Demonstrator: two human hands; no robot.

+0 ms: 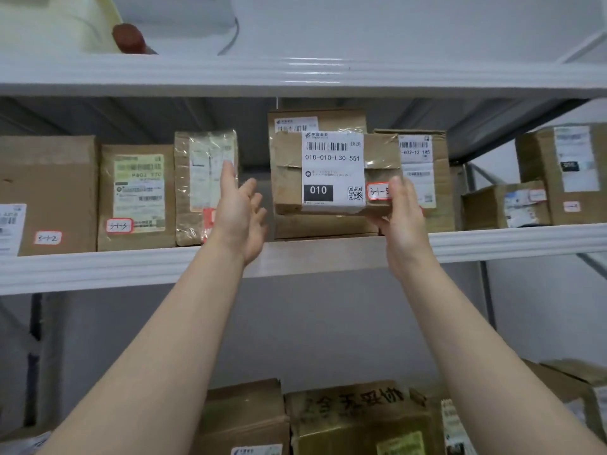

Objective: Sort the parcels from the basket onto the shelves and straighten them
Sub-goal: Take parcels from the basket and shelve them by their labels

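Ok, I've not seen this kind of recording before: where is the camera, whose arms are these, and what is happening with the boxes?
There is no machine here. The two bare arms belong to a person, and the one picture comes from a wide-angle camera worn on their head, looking forward at their hands. The middle shelf carries a row of cardboard parcels with shipping labels and small handwritten stickers. The right hand grips the lower right corner of a labelled parcel marked 010, held up in front of that row. The left hand is open and holds nothing. Its fingers are raised by a taped parcel, and I cannot tell whether they touch it. More boxes sit on the level below.
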